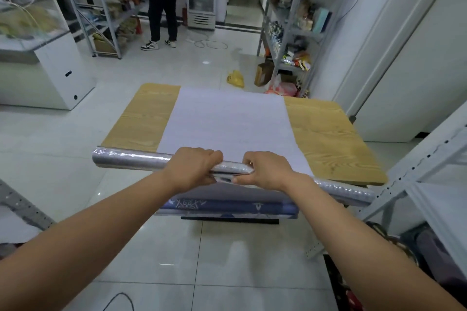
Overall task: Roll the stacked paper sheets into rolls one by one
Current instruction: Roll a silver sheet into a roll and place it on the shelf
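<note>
The left hand [193, 168] and right hand [266, 171] cover the middle of the silvery roll [131, 160], so the grip underneath is out of sight. The counter [141, 121] loses its near edge behind the roll. A patterned blue roll [227, 206] peeks out below, print unreadable. The bystander [163, 0] is cut off at the top edge. Shelf goods [300, 23] blur together.

Both forearms are bare from the lower frame edge up to the wrists, with no sleeve showing on either. The left hand [194, 168] wears no glove, ring or watch that can be seen. The right hand [265, 170] is likewise bare, with short, unpainted nails on its visible fingertips and nothing at its wrist.
</note>
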